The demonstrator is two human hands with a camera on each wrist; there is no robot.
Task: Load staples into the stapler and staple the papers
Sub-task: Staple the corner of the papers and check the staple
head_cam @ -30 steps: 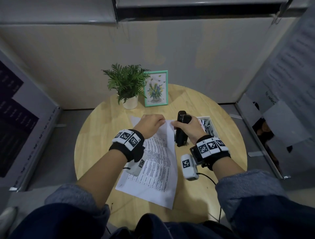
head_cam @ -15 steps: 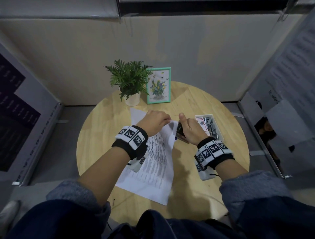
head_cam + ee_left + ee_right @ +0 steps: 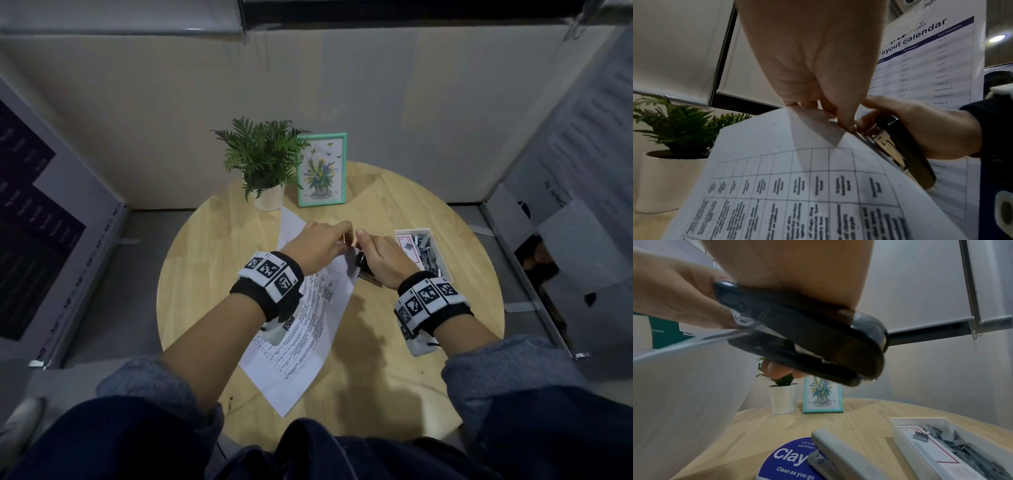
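Observation:
The printed papers [image 3: 308,325] lie on the round wooden table [image 3: 212,274], their far right corner lifted. My left hand [image 3: 344,240] pinches that corner between thumb and fingers [image 3: 840,118]. My right hand [image 3: 363,246] grips the black stapler [image 3: 363,264] around its top and base. In the right wrist view the papers' edge [image 3: 684,369] slides into the mouth of the black stapler [image 3: 807,340]. The left wrist view shows the stapler [image 3: 900,149] just right of my pinching fingers, metal rail visible, at the edge of the papers [image 3: 797,178].
A white box of loose staples [image 3: 424,253] sits right of my right hand. A grey second stapler [image 3: 838,456] rests on a blue round sticker [image 3: 789,459] beneath it. A potted plant [image 3: 263,161] and a framed picture [image 3: 322,169] stand at the table's far edge.
My right hand has tipped the stapler from upright to lying flat and carried it left onto the papers' corner. The left hand has lifted that corner slightly and stayed on it.

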